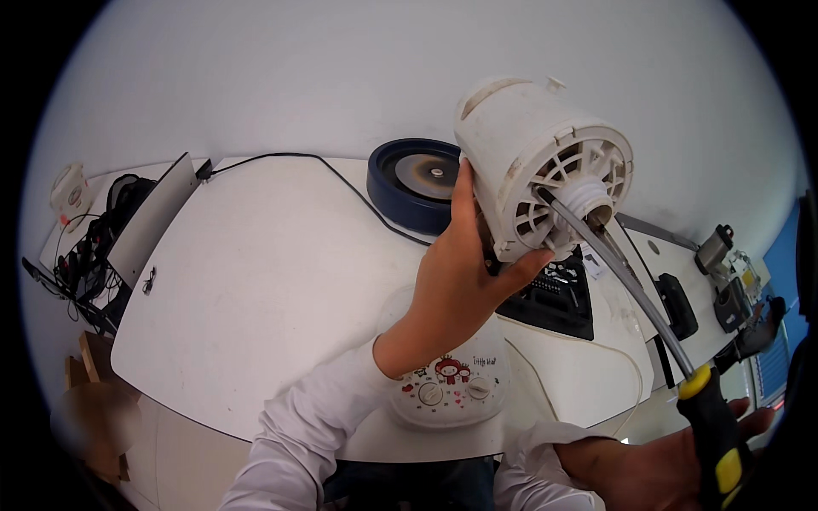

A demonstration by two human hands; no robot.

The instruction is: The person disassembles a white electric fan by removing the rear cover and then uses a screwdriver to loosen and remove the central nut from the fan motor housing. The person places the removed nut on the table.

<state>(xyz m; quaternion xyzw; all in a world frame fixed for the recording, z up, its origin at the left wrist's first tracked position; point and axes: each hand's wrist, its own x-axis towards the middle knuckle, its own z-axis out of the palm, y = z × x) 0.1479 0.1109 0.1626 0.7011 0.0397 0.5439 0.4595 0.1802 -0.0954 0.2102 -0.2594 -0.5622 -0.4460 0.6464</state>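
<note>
My left hand (453, 281) holds up a white fan motor housing (520, 136), thumb at the lower rim and fingers along its side. Its slotted round end, with a threaded collar in the middle, faces right and toward me. In my right hand (639, 477), at the lower right, is a long screwdriver (643, 298) with a black and yellow handle. The shaft slants up to the left, and its tip meets a slot beside the collar. Beneath my left wrist stands the white fan base (452, 404), with two knobs and cartoon figures on it.
Behind the housing lies a dark blue round container (400, 204) with a metal disc inside. An open black tool case (554, 298) sits under the housing. A black cable (328, 166) crosses the white table (256, 281). Tangled wires (81, 272) lie beyond a partition at left.
</note>
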